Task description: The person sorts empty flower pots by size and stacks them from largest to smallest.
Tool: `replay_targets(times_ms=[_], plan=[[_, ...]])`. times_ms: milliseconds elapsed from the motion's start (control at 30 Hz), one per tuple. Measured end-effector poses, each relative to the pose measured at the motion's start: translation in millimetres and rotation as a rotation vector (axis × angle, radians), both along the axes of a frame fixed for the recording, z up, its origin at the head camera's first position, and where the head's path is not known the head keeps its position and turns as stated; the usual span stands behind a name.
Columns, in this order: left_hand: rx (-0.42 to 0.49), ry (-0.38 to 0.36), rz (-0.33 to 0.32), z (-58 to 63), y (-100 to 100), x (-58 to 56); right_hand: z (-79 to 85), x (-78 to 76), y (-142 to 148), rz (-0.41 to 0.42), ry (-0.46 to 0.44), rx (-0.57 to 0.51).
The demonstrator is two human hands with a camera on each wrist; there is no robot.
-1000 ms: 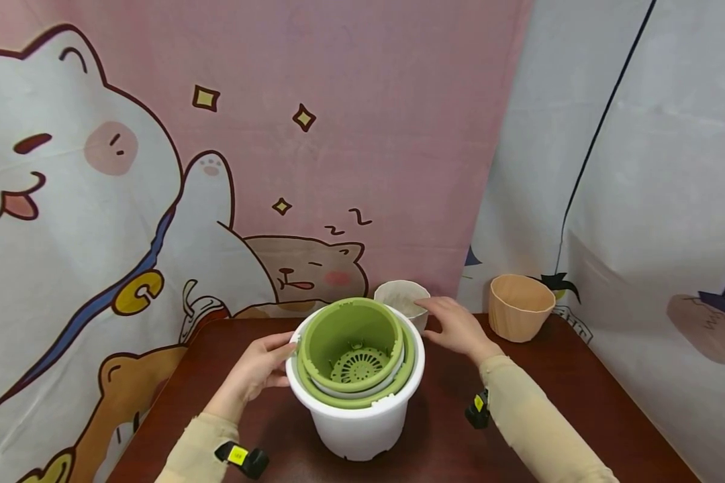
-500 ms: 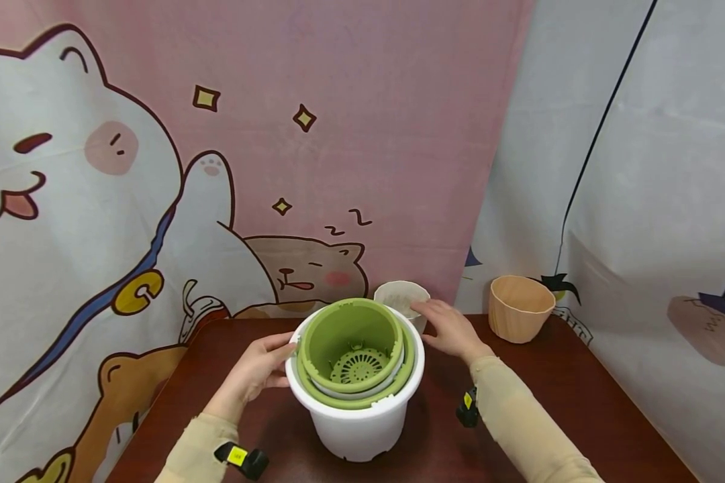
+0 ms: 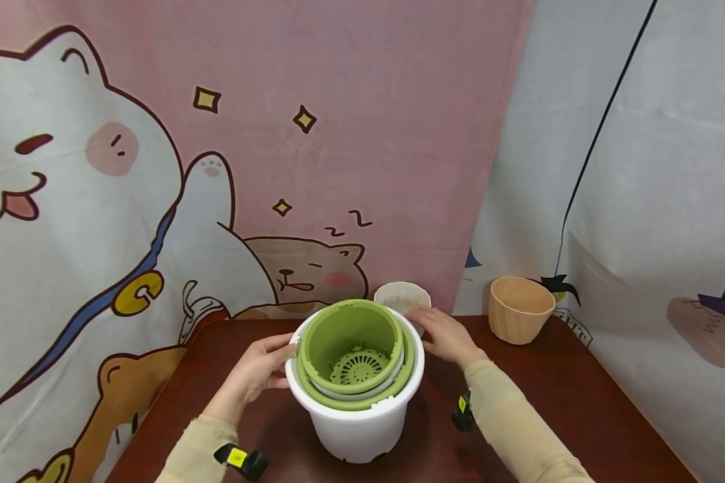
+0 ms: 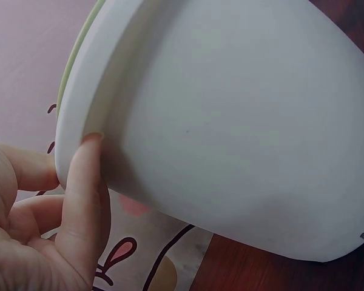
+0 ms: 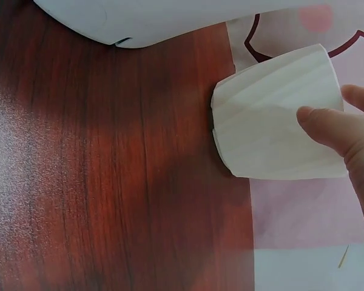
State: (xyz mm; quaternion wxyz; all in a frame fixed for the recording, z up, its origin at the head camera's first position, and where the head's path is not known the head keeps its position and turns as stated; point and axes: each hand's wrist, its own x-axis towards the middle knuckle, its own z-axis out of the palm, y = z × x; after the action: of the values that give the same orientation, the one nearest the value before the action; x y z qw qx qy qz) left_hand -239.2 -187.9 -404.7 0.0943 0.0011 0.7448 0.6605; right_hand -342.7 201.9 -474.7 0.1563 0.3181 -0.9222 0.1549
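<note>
On the left, the left hand (image 3: 255, 371) holds the white pot (image 3: 359, 433) by its rim; the left wrist view shows one finger tucked under the lip outside and another digit at the top edge, a narrow grip with little room between them. The white pot stands mouth up on the table (image 3: 598, 402), with a nested set inside it: a green pot (image 3: 338, 325) innermost, a pale rim around that, and a wider green rim (image 3: 353, 404) outside both. Behind the white pot, a little to its right, is the cup (image 3: 399, 295), upright, its long axis vertical and its lower part hidden from the head view by the white pot. The relation that counts is between cup and right hand (image 3: 448, 337): the cup lies just left of it, right at the fingertips, while the left hand is well apart, across the white pot. The right hand is moderately spread, thumb in front of the cup's outer wall and a finger at or past its lip, so the rim sits between them; whether either presses on it I cannot tell. Farther right, well apart from that hand, the peach pot (image 3: 519, 312) stands near the back edge.
</note>
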Motion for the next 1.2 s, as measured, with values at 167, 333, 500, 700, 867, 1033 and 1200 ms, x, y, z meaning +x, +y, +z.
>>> replay_targets(times_ms=[167,333,500,700,867,1033,1200], plan=[[0.0,0.001,0.004,0.2,0,0.1,-1.8,0.3,-1,-0.013,0.053,0.0],[0.003,-0.002,0.005,0.5,0,-0.1,-4.9,0.2,0,-0.049,0.117,0.008],[0.003,-0.003,0.015,0.7,1,-0.2,-8.9,0.2,1,-0.079,0.147,0.014],[0.003,-0.002,0.009,-0.2,0,0.1,-14.2,0.1,0,-0.08,0.191,-0.001],[0.002,0.0,-0.004,-1.3,0,0.4,-19.0,0.8,0,-0.095,0.218,0.0],[-0.002,0.007,-0.011,-1.3,-1,1.6,-20.5,2.2,-1,-0.122,0.207,-0.007],[-0.002,0.007,-0.01,-0.2,0,1.1,-22.5,3.2,-1,-0.163,0.201,-0.001]])
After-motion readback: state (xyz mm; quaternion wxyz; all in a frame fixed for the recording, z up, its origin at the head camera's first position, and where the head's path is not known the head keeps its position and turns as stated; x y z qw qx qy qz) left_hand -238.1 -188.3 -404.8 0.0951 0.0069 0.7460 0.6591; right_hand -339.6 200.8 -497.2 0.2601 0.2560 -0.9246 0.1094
